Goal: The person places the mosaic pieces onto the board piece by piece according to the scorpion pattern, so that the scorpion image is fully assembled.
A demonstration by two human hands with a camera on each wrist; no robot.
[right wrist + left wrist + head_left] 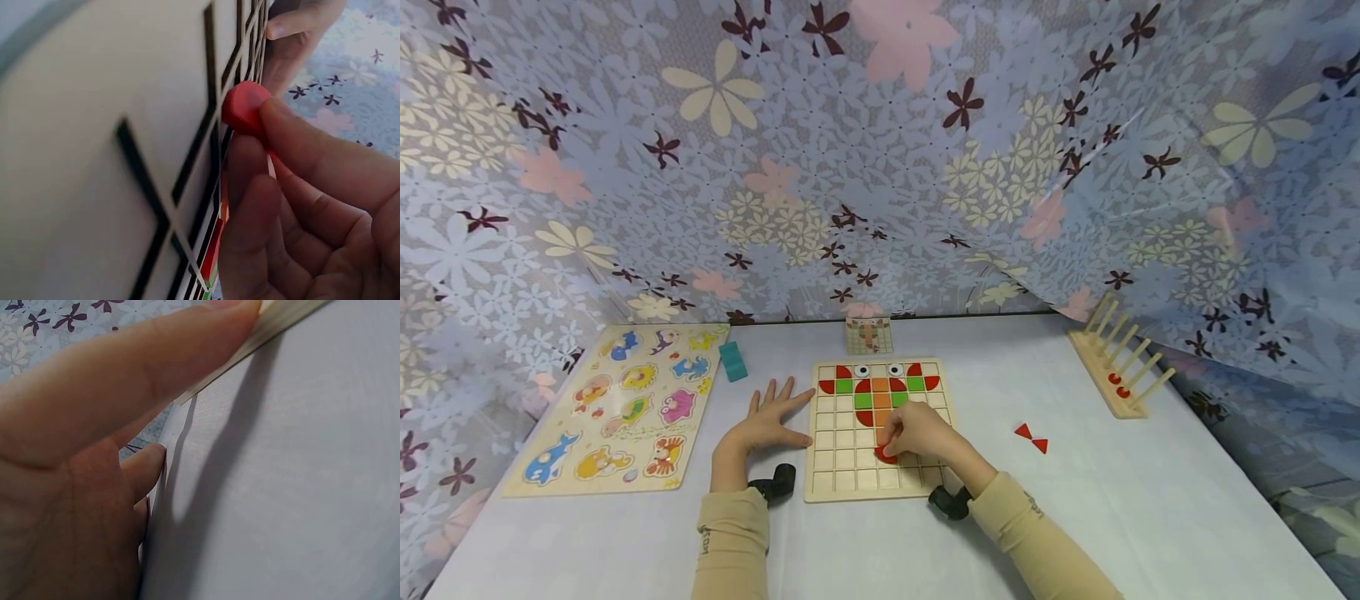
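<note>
A wooden grid board (835,482) lies on the table, its upper cells filled with red, green and orange pieces and two eye pieces. My right hand (921,432) is over the lower middle of the board and pinches a red rounded piece (245,107) between thumb and fingers, right at the grid. An orange piece (881,400) sits in the column above it. My left hand (767,421) is spread flat at the board's left edge, with thumb and index fingertip touching that edge. In the left wrist view a finger (125,375) lies against the board's side.
Two red triangles (1032,438) lie right of the board. Behind it stands a small pattern card (868,336). An animal puzzle board (617,400) and a teal block (733,362) are at left. A wooden peg rack (1112,379) with red beads stands at right.
</note>
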